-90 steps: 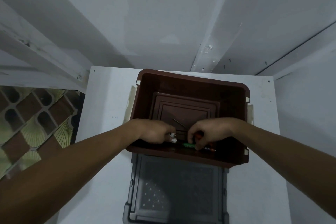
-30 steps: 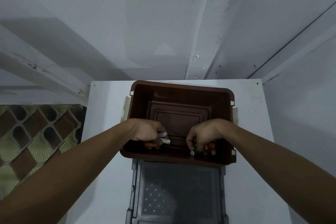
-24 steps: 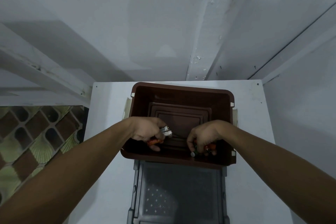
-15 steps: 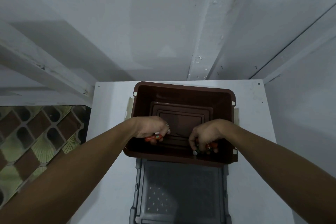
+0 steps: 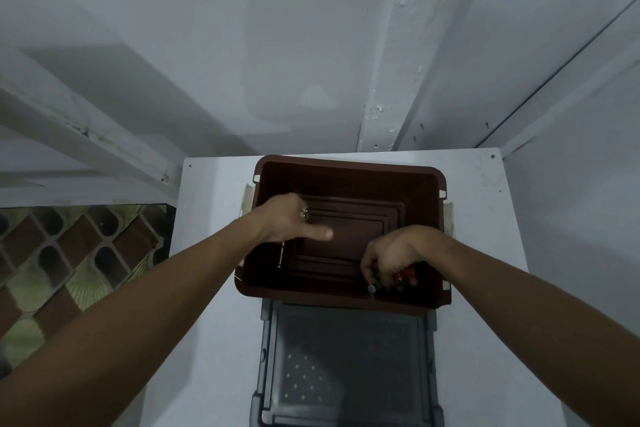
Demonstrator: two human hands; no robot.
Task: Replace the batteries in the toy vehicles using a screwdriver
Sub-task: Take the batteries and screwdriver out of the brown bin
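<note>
A brown plastic bin [image 5: 346, 163] stands on the white table [image 5: 207, 322]. My left hand [image 5: 287, 222] is raised over the bin's left half, thumb stretched to the right and a ring on one finger. It grips a screwdriver whose thin metal shaft [image 5: 281, 255] points down out of the fist; the handle is hidden. My right hand [image 5: 391, 255] reaches into the near right corner of the bin. Its fingers are curled round small red and green batteries [image 5: 401, 277], and one silver battery end [image 5: 371, 288] shows beside the fingertips. No toy vehicle is visible.
A grey plastic crate [image 5: 346, 357] sits against the bin's near side at the table's front. White walls and beams close in behind and to the right. A patterned tile floor [image 5: 69, 270] lies to the left, below the table edge.
My left hand has risen from the bin's near left corner and moved towards the far wall, with the screwdriver shaft now hanging below it. My right hand has stayed in the near right corner.
</note>
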